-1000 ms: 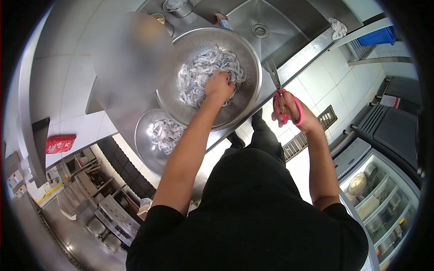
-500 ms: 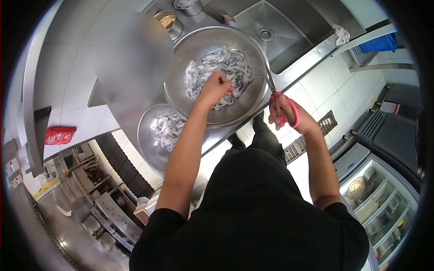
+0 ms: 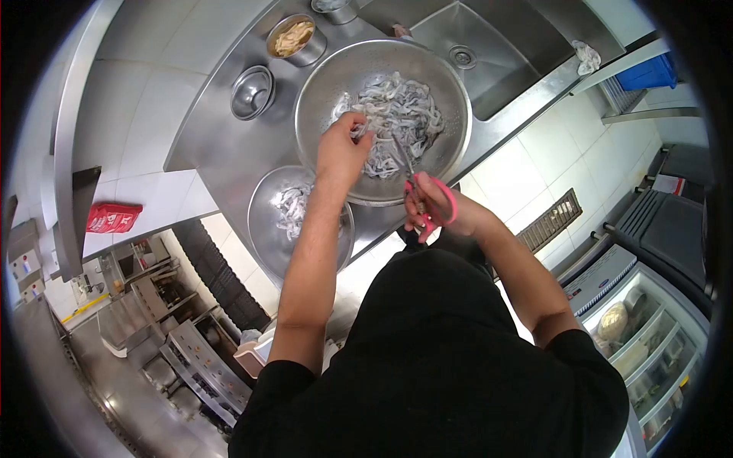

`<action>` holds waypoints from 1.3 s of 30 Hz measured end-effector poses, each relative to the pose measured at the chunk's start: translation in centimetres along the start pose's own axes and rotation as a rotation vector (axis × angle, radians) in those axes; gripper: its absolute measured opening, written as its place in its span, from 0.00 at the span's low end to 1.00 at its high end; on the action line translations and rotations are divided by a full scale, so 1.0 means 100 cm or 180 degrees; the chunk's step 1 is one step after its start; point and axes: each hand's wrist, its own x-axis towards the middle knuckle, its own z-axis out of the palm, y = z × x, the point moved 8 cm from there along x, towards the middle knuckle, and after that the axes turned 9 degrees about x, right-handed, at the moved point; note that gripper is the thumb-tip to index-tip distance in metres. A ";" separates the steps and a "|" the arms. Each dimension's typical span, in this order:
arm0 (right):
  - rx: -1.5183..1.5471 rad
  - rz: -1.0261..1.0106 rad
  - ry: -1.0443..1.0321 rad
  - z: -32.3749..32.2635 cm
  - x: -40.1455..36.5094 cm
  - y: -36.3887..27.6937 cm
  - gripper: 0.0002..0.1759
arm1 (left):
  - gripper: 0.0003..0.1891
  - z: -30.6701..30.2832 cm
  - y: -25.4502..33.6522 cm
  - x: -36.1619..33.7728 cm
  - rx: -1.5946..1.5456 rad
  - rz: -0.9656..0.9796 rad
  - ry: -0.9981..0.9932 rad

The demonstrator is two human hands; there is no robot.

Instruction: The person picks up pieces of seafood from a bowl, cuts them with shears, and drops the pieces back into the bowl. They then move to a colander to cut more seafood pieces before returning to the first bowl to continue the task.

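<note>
A large perforated metal colander [image 3: 313,91] holds a heap of glossy grey-and-white strips of raw seafood [image 3: 401,111], perhaps shrimp or squid. Over its left side, my left hand [image 3: 343,149] is closed in a pinch on a pale piece of this seafood, mostly hidden by the fingers. My right hand [image 3: 450,208] grips scissors [image 3: 435,202] by their pink handles at the colander's near rim. Their blades point inward over the heap. To the lower left, partly behind my left forearm, a wide metal bowl [image 3: 263,221] contains more of the same pieces [image 3: 290,208].
Two nested small metal bowls [image 3: 253,93] sit on the steel counter [image 3: 206,137]. Behind them stands a metal pot of yellowish strips [image 3: 296,38]. A sink [image 3: 489,46] lies at the back right. A crumpled white cloth [image 3: 586,57] rests on the counter's edge.
My left hand has shifted left within the colander. My right hand has brought the scissors leftward from beside the rim to over the seafood. A blurred patch at upper left is gone, showing nested bowls.
</note>
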 end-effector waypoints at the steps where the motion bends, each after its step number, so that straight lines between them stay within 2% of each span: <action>1: 0.0064 0.0044 -0.0026 0.005 0.007 0.006 0.45 | 0.20 -0.005 -0.001 -0.002 0.0027 -0.0035 0.0035; 4: 0.0105 0.0183 -0.0319 0.016 0.030 0.026 0.48 | 0.20 -0.018 -0.003 -0.008 -0.0005 -0.0154 0.0099; 7: 0.0269 0.0291 -0.0387 0.029 0.043 0.036 0.50 | 0.20 -0.023 -0.017 -0.011 -0.0530 -0.0207 0.0089; 9: 0.0409 0.0329 -0.0431 0.035 0.055 0.040 0.50 | 0.18 -0.024 -0.025 -0.016 -0.1246 -0.0488 -0.0177; 13: 0.0479 0.0058 -0.0316 0.042 0.074 0.030 0.49 | 0.15 -0.035 -0.027 -0.031 -0.2058 -0.0715 -0.0587; 16: 0.0295 -0.0185 -0.0315 0.048 0.076 0.014 0.48 | 0.13 -0.044 -0.038 -0.043 -0.3029 -0.1104 -0.0545; 19: -0.0109 -0.0233 -0.0127 0.049 0.071 0.006 0.47 | 0.12 -0.049 -0.051 -0.047 -0.3445 -0.1181 -0.0570; 23: -0.0218 -0.0236 -0.0012 0.046 0.069 0.008 0.46 | 0.11 -0.051 -0.061 -0.052 -0.2897 -0.0860 -0.0368; 25: -0.0253 -0.0255 0.0003 0.045 0.070 0.010 0.46 | 0.13 -0.052 -0.064 -0.052 -0.2675 -0.0743 -0.0497; 28: -0.0328 -0.0253 0.0011 0.043 0.071 0.015 0.46 | 0.18 -0.063 -0.055 -0.053 -0.2168 -0.0580 -0.0189; 33: -0.0308 0.0011 0.0084 0.041 0.065 0.024 0.46 | 0.23 -0.082 -0.054 -0.050 -0.1695 -0.0554 0.0033; 39: -0.0389 0.0112 -0.0225 0.047 0.059 0.031 0.46 | 0.25 -0.110 -0.055 -0.043 -0.1504 -0.0443 0.0123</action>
